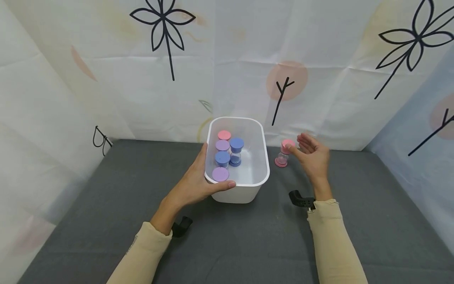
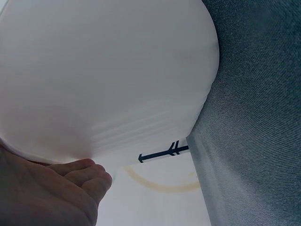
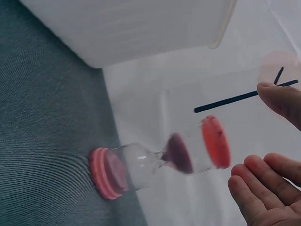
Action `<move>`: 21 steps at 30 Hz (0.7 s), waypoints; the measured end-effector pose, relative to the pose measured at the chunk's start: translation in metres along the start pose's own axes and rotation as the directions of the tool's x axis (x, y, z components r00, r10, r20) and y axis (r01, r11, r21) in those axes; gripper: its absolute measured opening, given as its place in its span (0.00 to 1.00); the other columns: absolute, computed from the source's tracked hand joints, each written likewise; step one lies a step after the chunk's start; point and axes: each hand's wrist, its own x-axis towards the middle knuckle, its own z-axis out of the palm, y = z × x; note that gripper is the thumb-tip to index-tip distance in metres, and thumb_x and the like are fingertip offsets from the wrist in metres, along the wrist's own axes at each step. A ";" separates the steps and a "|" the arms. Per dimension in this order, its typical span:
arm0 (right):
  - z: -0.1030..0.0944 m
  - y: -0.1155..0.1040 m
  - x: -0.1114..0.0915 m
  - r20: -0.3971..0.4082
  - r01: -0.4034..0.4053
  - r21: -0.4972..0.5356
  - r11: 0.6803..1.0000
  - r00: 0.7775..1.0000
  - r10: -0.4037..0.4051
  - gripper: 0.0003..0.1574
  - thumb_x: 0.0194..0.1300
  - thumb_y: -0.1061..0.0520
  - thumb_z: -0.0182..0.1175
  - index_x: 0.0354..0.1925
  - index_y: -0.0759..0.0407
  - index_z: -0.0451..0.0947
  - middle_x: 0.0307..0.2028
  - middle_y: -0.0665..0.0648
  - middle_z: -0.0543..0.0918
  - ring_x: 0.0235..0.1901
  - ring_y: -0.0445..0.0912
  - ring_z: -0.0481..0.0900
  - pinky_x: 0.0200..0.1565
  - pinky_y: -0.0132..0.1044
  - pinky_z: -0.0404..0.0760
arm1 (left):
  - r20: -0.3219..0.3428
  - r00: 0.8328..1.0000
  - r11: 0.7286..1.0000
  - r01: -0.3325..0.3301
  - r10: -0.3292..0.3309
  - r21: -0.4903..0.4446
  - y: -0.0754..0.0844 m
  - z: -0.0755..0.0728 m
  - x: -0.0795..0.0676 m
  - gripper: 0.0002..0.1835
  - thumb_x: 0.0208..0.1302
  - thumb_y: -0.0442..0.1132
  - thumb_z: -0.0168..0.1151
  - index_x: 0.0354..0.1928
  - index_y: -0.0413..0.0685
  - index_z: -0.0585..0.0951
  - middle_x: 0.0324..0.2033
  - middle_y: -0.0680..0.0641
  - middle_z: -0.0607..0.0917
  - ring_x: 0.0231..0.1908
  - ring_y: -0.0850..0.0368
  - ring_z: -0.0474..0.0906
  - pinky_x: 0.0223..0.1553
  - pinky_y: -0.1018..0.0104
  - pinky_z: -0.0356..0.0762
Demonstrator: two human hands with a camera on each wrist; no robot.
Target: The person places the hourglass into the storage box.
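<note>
A white plastic bin point(image 1: 264, 179) stands on the grey table. My left hand point(image 1: 193, 177) rests against its near left corner, thumb along the front rim and fingers extended along the left side. Inside, on the left, stand a pink hourglass point(image 1: 224, 135), two purple-capped ones point(image 1: 220, 174) and two blue-capped ones point(image 1: 236, 144). Right of the bin, another pink hourglass point(image 3: 141, 165) stands upright on the cloth, with sand in both bulbs. My right hand point(image 1: 313, 157) is just right of its top cap, thumb and fingers spread apart; the right wrist view shows a gap between them and the cap.
Dark grey cloth point(image 1: 124, 221) covers the table. A pale printed curtain point(image 1: 234, 86) hangs behind it, close to the bin's far end, with more fabric at both sides. Black wrist straps point(image 1: 301, 199) sit on both wrists.
</note>
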 end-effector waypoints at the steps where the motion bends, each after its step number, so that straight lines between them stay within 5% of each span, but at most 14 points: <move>1: 0.001 0.003 0.001 0.009 -0.017 -0.008 1.000 1.000 0.017 0.41 0.58 0.64 0.75 0.67 0.71 0.72 0.60 0.69 0.79 0.62 0.56 0.77 0.61 0.38 0.75 | 0.000 1.000 1.000 0.001 -0.001 0.000 0.000 0.000 0.000 0.68 0.47 0.60 0.81 0.79 0.78 0.39 0.74 0.53 0.62 0.66 0.57 0.67 0.63 0.44 0.69; 21: 0.016 0.033 -0.001 0.113 -0.123 -0.080 0.989 0.985 0.132 0.49 0.63 0.58 0.73 0.74 0.70 0.61 0.68 0.69 0.71 0.67 0.56 0.72 0.65 0.44 0.70 | 0.002 1.000 1.000 -0.009 0.009 -0.003 0.000 0.000 0.001 0.67 0.47 0.59 0.81 0.79 0.76 0.41 0.73 0.51 0.63 0.66 0.54 0.68 0.62 0.46 0.70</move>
